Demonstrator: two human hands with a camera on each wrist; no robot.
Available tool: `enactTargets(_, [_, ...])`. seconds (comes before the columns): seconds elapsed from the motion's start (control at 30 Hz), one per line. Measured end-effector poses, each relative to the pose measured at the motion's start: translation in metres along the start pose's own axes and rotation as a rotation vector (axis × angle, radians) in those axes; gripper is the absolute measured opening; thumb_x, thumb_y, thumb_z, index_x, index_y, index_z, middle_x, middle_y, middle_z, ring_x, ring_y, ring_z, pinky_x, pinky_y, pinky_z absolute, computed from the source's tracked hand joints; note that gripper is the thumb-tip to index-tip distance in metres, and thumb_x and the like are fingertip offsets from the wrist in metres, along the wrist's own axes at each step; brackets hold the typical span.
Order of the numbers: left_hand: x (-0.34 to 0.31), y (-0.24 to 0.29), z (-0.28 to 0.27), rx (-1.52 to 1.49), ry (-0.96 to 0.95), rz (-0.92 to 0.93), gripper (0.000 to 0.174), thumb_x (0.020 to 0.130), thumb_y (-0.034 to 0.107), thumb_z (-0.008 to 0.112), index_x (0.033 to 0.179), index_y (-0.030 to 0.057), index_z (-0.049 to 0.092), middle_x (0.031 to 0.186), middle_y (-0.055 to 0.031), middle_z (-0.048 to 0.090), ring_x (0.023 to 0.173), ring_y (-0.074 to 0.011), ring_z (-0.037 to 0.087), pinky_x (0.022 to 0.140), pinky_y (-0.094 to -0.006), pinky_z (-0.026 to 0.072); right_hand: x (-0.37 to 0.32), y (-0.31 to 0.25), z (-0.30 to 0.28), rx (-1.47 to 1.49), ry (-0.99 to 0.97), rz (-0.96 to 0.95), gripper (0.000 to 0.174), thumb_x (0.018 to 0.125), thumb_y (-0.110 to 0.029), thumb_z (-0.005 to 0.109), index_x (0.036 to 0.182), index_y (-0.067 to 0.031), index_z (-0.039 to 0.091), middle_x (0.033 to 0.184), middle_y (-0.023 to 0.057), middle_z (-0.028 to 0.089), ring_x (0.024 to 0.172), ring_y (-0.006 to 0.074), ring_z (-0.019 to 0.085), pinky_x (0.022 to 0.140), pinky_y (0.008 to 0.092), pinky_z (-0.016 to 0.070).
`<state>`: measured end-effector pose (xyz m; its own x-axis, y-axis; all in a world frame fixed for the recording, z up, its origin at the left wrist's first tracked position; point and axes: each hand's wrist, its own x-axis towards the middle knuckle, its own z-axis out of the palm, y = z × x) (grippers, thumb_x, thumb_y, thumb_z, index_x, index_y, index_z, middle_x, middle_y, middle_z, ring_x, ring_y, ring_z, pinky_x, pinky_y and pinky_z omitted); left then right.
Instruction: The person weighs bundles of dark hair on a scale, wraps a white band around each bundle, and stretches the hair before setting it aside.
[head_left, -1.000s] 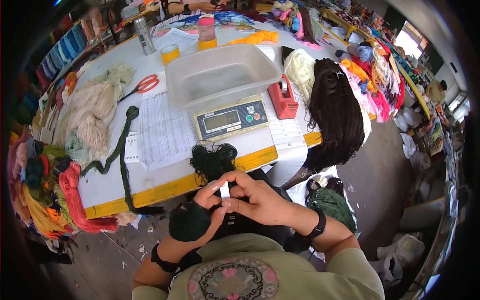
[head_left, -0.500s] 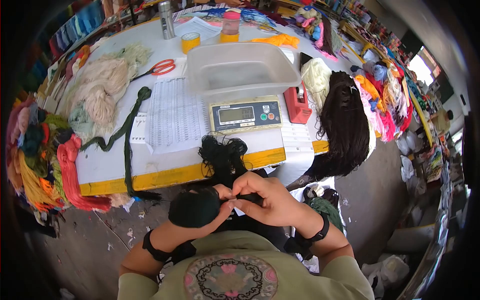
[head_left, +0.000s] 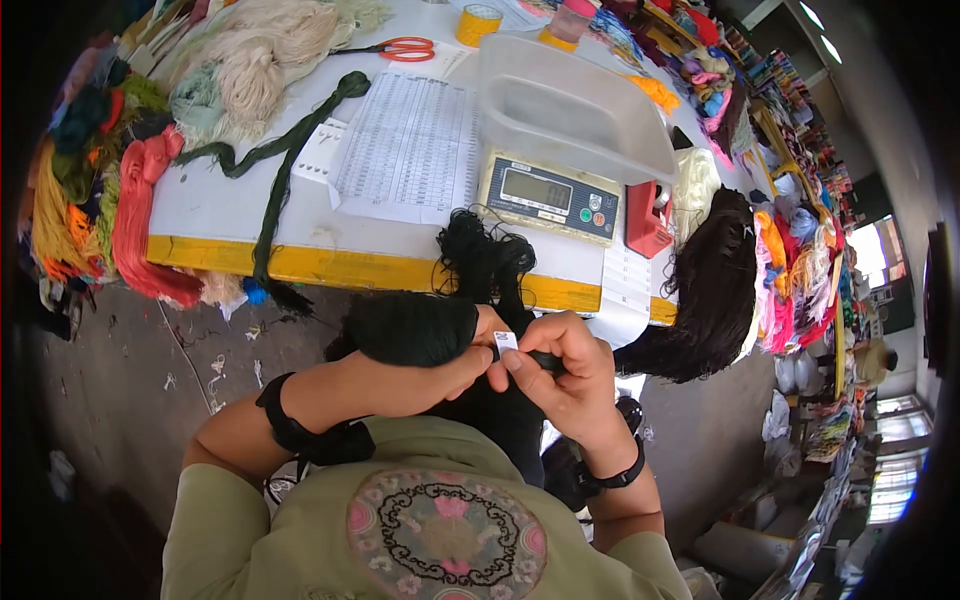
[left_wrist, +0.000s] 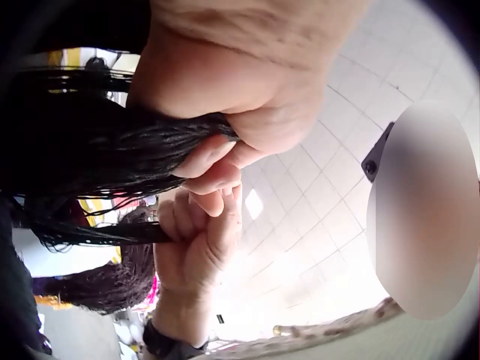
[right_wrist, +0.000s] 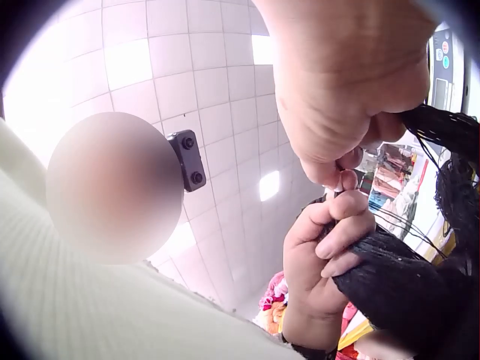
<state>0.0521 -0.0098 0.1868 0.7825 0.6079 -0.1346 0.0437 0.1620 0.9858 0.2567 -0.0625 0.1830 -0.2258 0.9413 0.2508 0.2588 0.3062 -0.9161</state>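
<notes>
A thick skein of very dark yarn (head_left: 415, 328) lies over my left hand (head_left: 430, 380), whose fingers curl round its strands in the left wrist view. My right hand (head_left: 572, 375) pinches a small white label (head_left: 505, 341) between thumb and forefinger, right beside the left fingertips. A thinner dark strand bundle (left_wrist: 112, 234) is gripped under the right hand's curled fingers. Both hands meet in front of the chest, just off the table's near edge. Between them and the scale, a loose looped end of dark yarn (head_left: 480, 255) hangs over the edge.
On the table (head_left: 330, 262) stand a digital scale (head_left: 550, 195) with a clear plastic tub (head_left: 580, 110), a red tape dispenser (head_left: 648, 222), printed sheets (head_left: 410, 150) and orange-handled scissors (head_left: 405, 48). A dark green hank (head_left: 285, 190) lies left; a dark brown hank (head_left: 715, 290) droops right.
The head view has shifted, so the table sits higher and tilted. The white label, upright between both hands' fingertips at first and then mostly hidden, shows again under the right thumb. The skein stays on the left hand.
</notes>
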Motion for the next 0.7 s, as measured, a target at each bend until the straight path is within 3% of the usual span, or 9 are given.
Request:
enactTargets(0.07, [-0.001,-0.002,0.004,0.335,0.145,0.265,0.014,0.099,0.011,0.052,0.101,0.0007,0.062,0.083,-0.0066,0.068,0.069,-0.0119,0.061,0.063,-0.0271,0.0475,-0.003,0.007,0.002,-0.007,0.022,0.026,0.02,0.089,0.0,0.069,0.099,-0.005,0.052,0.077,0.0016,0.066,0.067,0.0033,0.057,0.059,0.02,0.0449])
enactTargets(0.23, [-0.001,-0.006,0.007,0.229,0.186,0.137,0.011,0.098,0.011,0.057,0.101,0.0014,0.062,0.089,-0.0083,0.067,0.078,-0.014,0.063,0.071,-0.0286,0.0487,-0.005,0.006,0.008,-0.001,0.089,0.034,0.027,0.087,0.002,0.071,0.103,-0.0056,0.051,0.078,0.0007,0.066,0.069,0.0018,0.055,0.061,0.0185,0.043])
enactTargets(0.3, [0.001,-0.015,0.007,0.118,0.202,0.212,0.01,0.097,0.01,0.059,0.103,0.0013,0.06,0.096,-0.0076,0.066,0.084,-0.012,0.063,0.074,-0.0273,0.0484,-0.007,0.005,0.007,0.074,0.046,0.127,0.03,0.087,0.007,0.067,0.108,-0.0034,0.048,0.089,0.0024,0.062,0.081,0.0035,0.056,0.071,0.0176,0.0417])
enactTargets(0.43, [0.004,-0.021,0.008,0.065,0.193,0.276,0.012,0.096,0.007,0.06,0.106,0.0012,0.058,0.098,-0.006,0.064,0.087,-0.0104,0.061,0.077,-0.0258,0.0476,-0.008,0.01,0.008,0.067,0.053,0.122,0.032,0.087,0.008,0.067,0.111,-0.0032,0.048,0.09,0.0023,0.061,0.082,0.0041,0.056,0.072,0.0177,0.0417])
enactTargets(0.5, [0.007,-0.027,0.011,0.09,0.321,0.379,0.015,0.094,0.004,0.061,0.108,0.001,0.056,0.097,-0.0049,0.064,0.086,-0.0094,0.06,0.078,-0.0243,0.0471,-0.009,0.013,0.007,0.028,0.065,0.143,0.034,0.087,0.008,0.066,0.114,-0.003,0.048,0.091,0.0022,0.061,0.083,0.0046,0.056,0.073,0.0178,0.0416])
enactTargets(0.63, [0.003,-0.017,0.008,0.109,0.314,0.306,0.018,0.092,0.003,0.062,0.109,0.0011,0.056,0.097,-0.0035,0.064,0.086,-0.0087,0.061,0.077,-0.0238,0.0471,-0.009,0.012,0.009,0.066,0.073,0.143,0.035,0.087,0.008,0.067,0.115,-0.003,0.049,0.091,0.0017,0.061,0.082,0.0047,0.055,0.073,0.018,0.0415])
enactTargets(0.7, [0.002,-0.014,0.008,0.269,0.365,0.373,0.022,0.09,0.004,0.065,0.11,0.0019,0.056,0.096,-0.002,0.066,0.087,-0.0078,0.062,0.075,-0.0243,0.0479,-0.008,0.015,0.01,0.059,0.123,0.08,0.033,0.086,0.004,0.07,0.112,-0.0049,0.052,0.08,-0.0015,0.06,0.068,0.0016,0.048,0.06,0.0182,0.0383])
